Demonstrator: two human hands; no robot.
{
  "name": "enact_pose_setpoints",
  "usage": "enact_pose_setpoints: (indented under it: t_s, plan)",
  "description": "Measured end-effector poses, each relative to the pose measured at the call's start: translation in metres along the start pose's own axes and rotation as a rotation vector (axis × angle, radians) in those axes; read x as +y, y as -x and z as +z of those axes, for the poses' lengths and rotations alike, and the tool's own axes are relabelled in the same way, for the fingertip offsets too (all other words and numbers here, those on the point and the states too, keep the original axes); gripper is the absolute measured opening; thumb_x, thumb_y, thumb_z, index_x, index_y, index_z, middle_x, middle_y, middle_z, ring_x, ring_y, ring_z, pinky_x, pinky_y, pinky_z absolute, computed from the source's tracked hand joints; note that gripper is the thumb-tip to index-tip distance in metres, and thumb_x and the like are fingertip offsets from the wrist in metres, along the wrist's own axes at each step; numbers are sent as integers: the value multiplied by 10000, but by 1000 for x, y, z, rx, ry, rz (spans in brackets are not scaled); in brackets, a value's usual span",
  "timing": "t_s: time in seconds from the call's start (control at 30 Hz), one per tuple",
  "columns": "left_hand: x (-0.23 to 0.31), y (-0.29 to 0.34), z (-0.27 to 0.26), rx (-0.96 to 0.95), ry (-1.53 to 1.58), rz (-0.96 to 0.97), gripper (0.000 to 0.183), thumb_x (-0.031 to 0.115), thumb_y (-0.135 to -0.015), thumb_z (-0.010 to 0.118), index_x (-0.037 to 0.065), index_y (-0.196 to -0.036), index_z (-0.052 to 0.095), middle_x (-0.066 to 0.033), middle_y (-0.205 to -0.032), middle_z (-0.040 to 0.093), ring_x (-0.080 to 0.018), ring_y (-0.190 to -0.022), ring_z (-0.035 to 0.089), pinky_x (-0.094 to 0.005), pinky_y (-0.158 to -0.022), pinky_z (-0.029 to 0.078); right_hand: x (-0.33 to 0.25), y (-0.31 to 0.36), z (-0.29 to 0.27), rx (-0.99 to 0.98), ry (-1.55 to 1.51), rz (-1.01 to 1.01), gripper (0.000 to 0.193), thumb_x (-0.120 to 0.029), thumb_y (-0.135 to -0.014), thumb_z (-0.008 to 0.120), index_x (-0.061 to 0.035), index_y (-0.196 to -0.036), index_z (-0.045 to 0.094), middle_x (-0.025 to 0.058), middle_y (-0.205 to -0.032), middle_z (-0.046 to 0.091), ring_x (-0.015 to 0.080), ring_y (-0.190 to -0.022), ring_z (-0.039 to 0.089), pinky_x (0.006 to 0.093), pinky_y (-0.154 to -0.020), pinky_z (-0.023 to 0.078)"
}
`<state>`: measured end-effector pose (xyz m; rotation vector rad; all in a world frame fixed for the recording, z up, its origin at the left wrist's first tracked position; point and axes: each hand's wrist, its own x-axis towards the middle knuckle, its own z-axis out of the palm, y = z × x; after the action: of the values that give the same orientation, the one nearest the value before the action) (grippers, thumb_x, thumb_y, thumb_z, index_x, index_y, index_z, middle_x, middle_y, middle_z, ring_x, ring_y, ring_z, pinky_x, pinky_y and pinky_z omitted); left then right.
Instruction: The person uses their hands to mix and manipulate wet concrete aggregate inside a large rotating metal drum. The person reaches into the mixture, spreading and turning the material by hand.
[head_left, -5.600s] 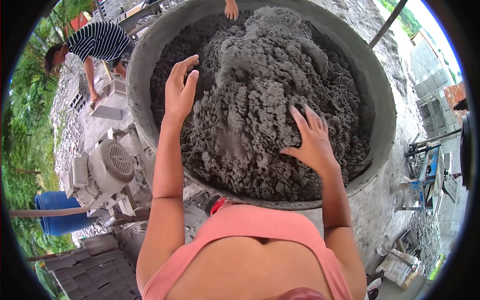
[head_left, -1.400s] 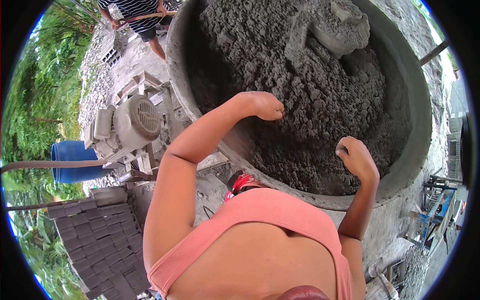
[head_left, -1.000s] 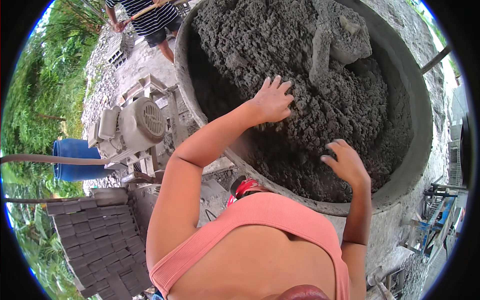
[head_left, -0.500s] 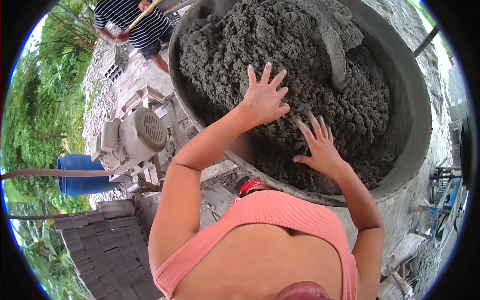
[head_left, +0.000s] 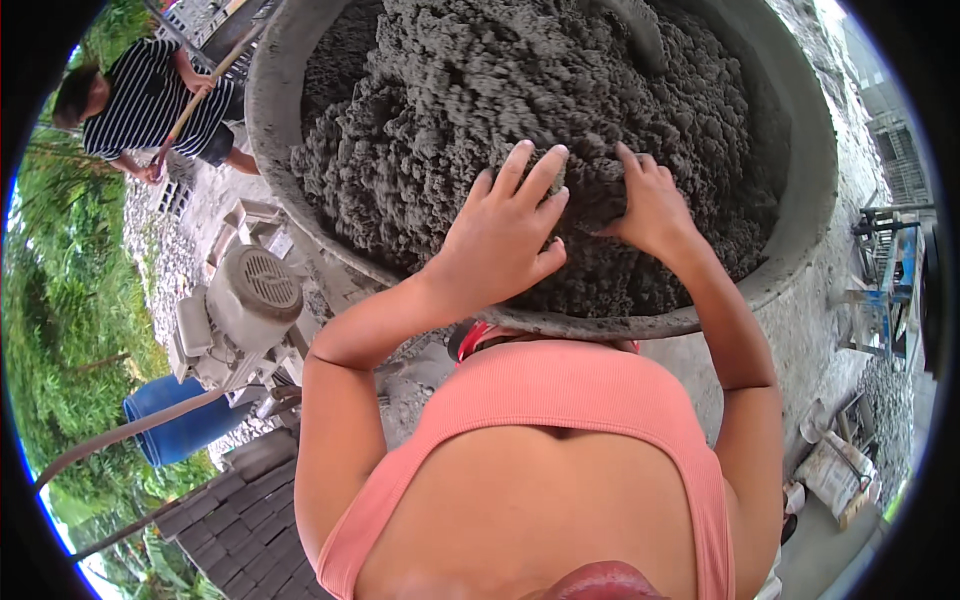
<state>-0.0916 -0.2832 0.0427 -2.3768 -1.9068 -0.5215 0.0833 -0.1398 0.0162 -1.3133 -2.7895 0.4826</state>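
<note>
A heap of damp-looking grey mix (head_left: pixel 470 110) lies inside a wide round basin (head_left: pixel 805 170), piled high toward the far side and falling away to a darker hollow by the near rim. As far as the surface shows, the blending seems well along: the colour is nearly uniform, with no separate patch of dry powder or loose stone in sight. The texture, though, is lumpy rather than smooth, and the heap is uneven (what lies deeper cannot be told). A coated grey bar (head_left: pixel 640 35) stands in the mix near the upper edge.

The left hand (head_left: pixel 507 225) is open over the near part of the basin, fingers spread, back upward, holding nothing visible. The right hand (head_left: pixel 657 208) is just beside it, fingers curved and thumb parted in a loose hook, its tips at a dark lump; whether it touches cannot be told.

Outside the basin, a dusty motor (head_left: pixel 265 280) sits to the left, with a blue barrel (head_left: pixel 180 420) and stacked grey blocks (head_left: pixel 250 530) nearer. Farther off, a co-worker in a striped shirt (head_left: pixel 165 95) holds a long wooden handle (head_left: pixel 205 95).
</note>
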Motion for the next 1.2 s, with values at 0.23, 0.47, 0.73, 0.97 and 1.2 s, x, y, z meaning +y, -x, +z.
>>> enact_pose_setpoints:
  t_s: [0.23, 0.47, 0.73, 0.97, 1.2]
  plan:
    - [25, -11, -4, 158, 103, 101, 453, 281, -784, 656, -31, -1111, 632, -216, -1300, 418, -378, -1196, 421, -428, -924, 468, 37, 29, -30, 150, -149, 95, 944, -154, -597, 846, -63, -1411, 375, 187, -1317, 505, 373, -1188, 523, 423, -974, 450]
    - [28, -31, -11, 210, 357, 44, 411, 202, -736, 715, 35, -1101, 626, -181, -1166, 518, -368, -1047, 541, -438, -879, 483, 65, 55, -54, 381, -216, 155, 736, -16, -621, 736, -76, -1313, 491, 185, -1244, 588, 352, -1156, 566, 399, -958, 467]
    - [8, -42, -29, 263, 307, -39, 311, 163, -762, 686, 39, -1048, 687, -159, -1112, 572, -314, -1013, 595, -379, -865, 496, 79, 60, -68, 425, -334, 137, 653, 55, -634, 667, -108, -1253, 540, 159, -1154, 640, 319, -1090, 617, 361, -908, 477]
    - [-28, -45, -45, 377, 223, -187, 312, 224, -766, 688, 18, -999, 704, -166, -1065, 577, -334, -997, 583, -400, -868, 485, 44, 42, -94, 32, -710, 220, 519, 92, -688, 644, -47, -1184, 580, 104, -1068, 654, 200, -1022, 618, 313, -925, 456]
    - [-47, -38, -91, 394, 241, -254, 377, 100, -825, 615, 72, -1199, 654, -123, -1160, 582, -248, -1016, 594, -325, -872, 486, 28, -4, -127, 398, -605, -285, 332, -146, -868, 699, -67, -1183, 633, 66, -1197, 637, 190, -1152, 567, 338, -992, 417]
